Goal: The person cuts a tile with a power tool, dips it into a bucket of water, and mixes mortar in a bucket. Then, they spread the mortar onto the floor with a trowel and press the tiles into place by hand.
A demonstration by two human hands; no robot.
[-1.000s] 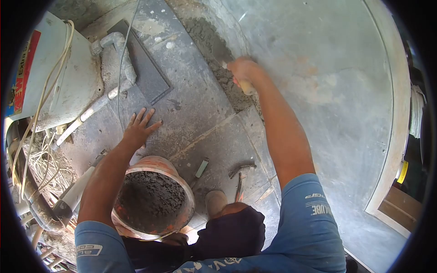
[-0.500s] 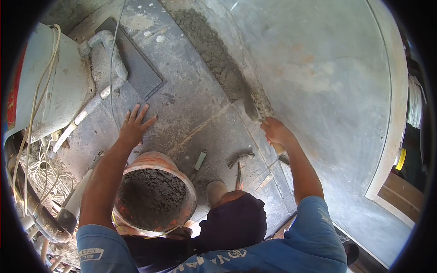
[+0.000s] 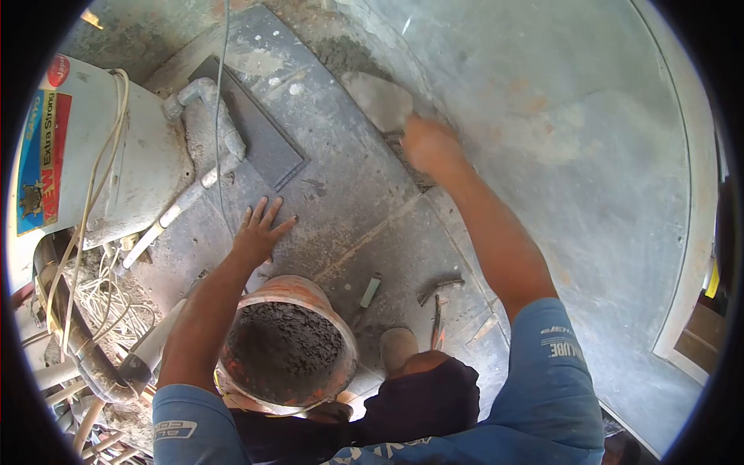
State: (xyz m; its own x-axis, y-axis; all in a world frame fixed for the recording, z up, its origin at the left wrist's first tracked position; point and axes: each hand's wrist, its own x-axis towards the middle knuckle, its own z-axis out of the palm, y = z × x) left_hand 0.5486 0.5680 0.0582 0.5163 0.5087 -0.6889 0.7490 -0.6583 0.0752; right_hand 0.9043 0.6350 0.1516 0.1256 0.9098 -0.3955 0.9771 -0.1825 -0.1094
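My right hand [image 3: 432, 146] is wrapped round the handle of a trowel, mostly hidden inside my fist. The trowel's blade [image 3: 380, 101] lies over the strip of wet mortar [image 3: 345, 56] between the floor tiles and the wall. Well to the left, my left hand [image 3: 262, 231] rests flat on the grey tiles [image 3: 349, 201], fingers spread, with nothing in it. Just below that hand stands an orange bucket [image 3: 350, 341] with dark mortar [image 3: 287, 341] inside.
A hammer [image 3: 439, 302] and a small pale-green block [image 3: 370, 291] lie on the tiles near my foot. A loose dark tile [image 3: 267, 139] lies beside a pipe [image 3: 155, 232] and a labelled white housing [image 3: 132, 147]. Tangled cables [image 3: 116, 310] sit at left. A grey wall [image 3: 566, 155] rises at right.
My right hand has swept the trowel up and away along the mortar strip, and the blade now shows flatter. My left hand stays on the tiles. The whole view has shifted slightly.
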